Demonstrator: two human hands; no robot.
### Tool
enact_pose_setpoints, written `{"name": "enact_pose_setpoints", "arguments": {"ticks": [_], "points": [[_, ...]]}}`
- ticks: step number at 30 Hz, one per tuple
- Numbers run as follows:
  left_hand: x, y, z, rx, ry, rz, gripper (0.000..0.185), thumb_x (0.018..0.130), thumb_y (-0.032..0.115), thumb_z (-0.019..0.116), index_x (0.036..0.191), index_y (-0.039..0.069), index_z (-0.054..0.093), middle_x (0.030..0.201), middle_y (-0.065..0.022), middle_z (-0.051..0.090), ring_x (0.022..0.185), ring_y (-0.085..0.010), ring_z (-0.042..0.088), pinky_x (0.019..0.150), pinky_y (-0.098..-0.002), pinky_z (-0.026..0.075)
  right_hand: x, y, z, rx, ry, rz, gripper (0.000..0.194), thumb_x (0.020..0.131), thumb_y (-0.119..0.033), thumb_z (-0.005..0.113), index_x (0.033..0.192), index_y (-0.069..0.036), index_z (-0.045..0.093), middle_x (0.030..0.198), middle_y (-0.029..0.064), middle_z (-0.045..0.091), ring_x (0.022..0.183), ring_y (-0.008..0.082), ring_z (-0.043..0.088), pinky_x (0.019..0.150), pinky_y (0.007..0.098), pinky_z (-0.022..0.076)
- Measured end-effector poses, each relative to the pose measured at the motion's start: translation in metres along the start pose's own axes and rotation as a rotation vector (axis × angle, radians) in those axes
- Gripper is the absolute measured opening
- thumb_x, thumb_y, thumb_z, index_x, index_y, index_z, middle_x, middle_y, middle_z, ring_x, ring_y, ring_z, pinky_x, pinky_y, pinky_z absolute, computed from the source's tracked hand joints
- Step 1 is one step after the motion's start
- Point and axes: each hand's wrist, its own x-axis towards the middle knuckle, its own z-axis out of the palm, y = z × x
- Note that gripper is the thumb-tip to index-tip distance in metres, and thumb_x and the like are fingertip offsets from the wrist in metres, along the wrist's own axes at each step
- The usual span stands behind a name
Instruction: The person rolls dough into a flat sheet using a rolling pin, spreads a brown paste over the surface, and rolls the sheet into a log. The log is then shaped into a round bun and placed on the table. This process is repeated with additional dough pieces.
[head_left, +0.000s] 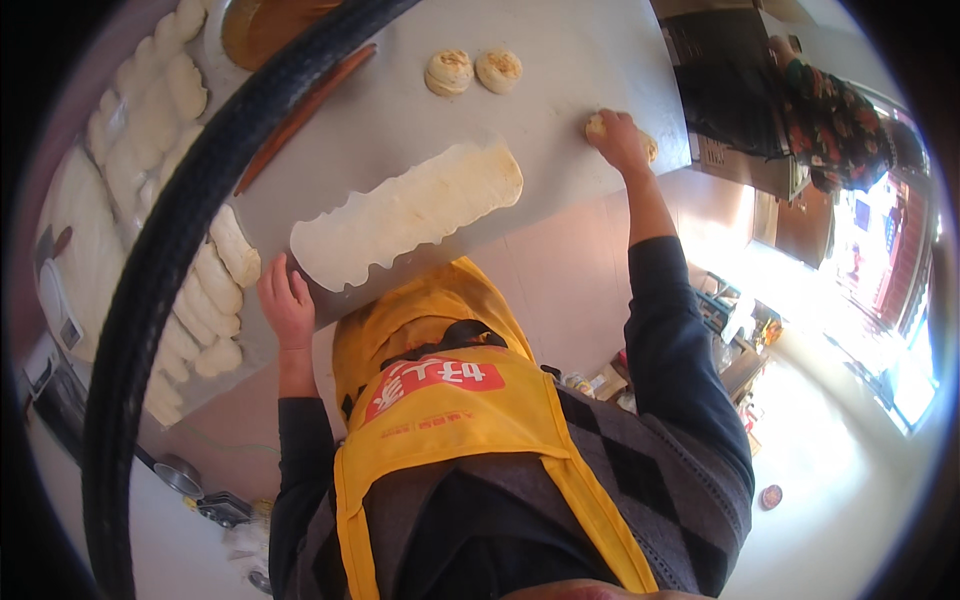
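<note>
A long, flat sheet of rolled dough (409, 206) with wavy edges lies aslant on the metal worktop (570, 45), close to its front edge. My right hand (621, 141) grips a piece of dough (595, 126) near the worktop's right corner; the dough shows on both sides of the hand, its middle hidden. My left hand (288, 304) holds nothing and rests at the front edge, its fingers slightly apart, between the sheet's left end and a row of dough pieces (236, 247). Two round, coiled dough buns (449, 73) sit side by side farther back.
A reddish-brown rolling pin (304, 120) lies at the back left, partly behind a black cable-like band crossing the view. Many dough pieces under plastic film (154, 105) cover the left side. A round pan (259, 34) stands behind. Another person (832, 120) is at the far right.
</note>
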Motion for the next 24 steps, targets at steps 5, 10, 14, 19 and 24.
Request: {"name": "enact_pose_setpoints", "arguments": {"ticks": [5, 10, 14, 19, 24], "points": [[0.001, 0.017, -0.014, -0.073, -0.013, -0.038, 0.028, 0.099, 0.006, 0.067, 0.127, 0.003, 0.071, 0.123, -0.0152, 0.071, 0.113, -0.0360, 0.068, 0.099, -0.0445, 0.056, 0.017, -0.032, -0.015, -0.087, 0.019, 0.040, 0.034, 0.094, -0.031, 0.070, 0.114, -0.004, 0.073, 0.100, 0.0270, 0.073, 0.104, 0.0463, 0.068, 0.092, 0.0552, 0.0558], [0.007, 0.019, -0.019, -0.128, -0.054, -0.045, 0.027, 0.098, 0.004, 0.067, 0.124, 0.004, 0.072, 0.122, -0.0155, 0.071, 0.111, -0.0360, 0.069, 0.097, -0.0437, 0.057, 0.099, -0.104, -0.042, 0.052, 0.303, -0.246, 0.031, 0.095, -0.026, 0.067, 0.115, -0.003, 0.073, 0.111, 0.0232, 0.074, 0.107, 0.0439, 0.068, 0.093, 0.0544, 0.0558], [0.005, 0.024, -0.021, -0.184, -0.100, 0.000, 0.025, 0.097, 0.003, 0.067, 0.122, 0.003, 0.071, 0.119, -0.0161, 0.072, 0.108, -0.0366, 0.069, 0.094, -0.0437, 0.057, 0.129, -0.113, -0.023, 0.049, 0.044, -0.391, 0.039, 0.095, -0.028, 0.071, 0.125, -0.003, 0.071, 0.120, 0.0226, 0.072, 0.114, 0.0428, 0.067, 0.097, 0.0508, 0.0553], [-0.007, 0.027, -0.028, -0.222, -0.069, -0.051, 0.025, 0.097, 0.001, 0.067, 0.121, 0.003, 0.071, 0.117, -0.0157, 0.073, 0.106, -0.0364, 0.070, 0.092, -0.0431, 0.058, 0.069, -0.127, -0.024, 0.099, 0.336, -0.196, 0.048, 0.093, -0.029, 0.078, 0.134, -0.005, 0.069, 0.118, 0.0187, 0.075, 0.115, 0.0401, 0.069, 0.101, 0.0465, 0.0551], [0.001, 0.041, -0.032, -0.260, -0.026, -0.039, 0.024, 0.096, -0.001, 0.067, 0.119, 0.003, 0.073, 0.115, -0.0157, 0.074, 0.105, -0.0358, 0.070, 0.091, -0.0425, 0.058, -0.045, -0.134, 0.041, 0.252, -0.151, 0.024, 0.030, 0.089, -0.032, 0.076, 0.104, -0.006, 0.077, 0.106, 0.0205, 0.077, 0.098, 0.0400, 0.073, 0.087, 0.0496, 0.0580]]}}
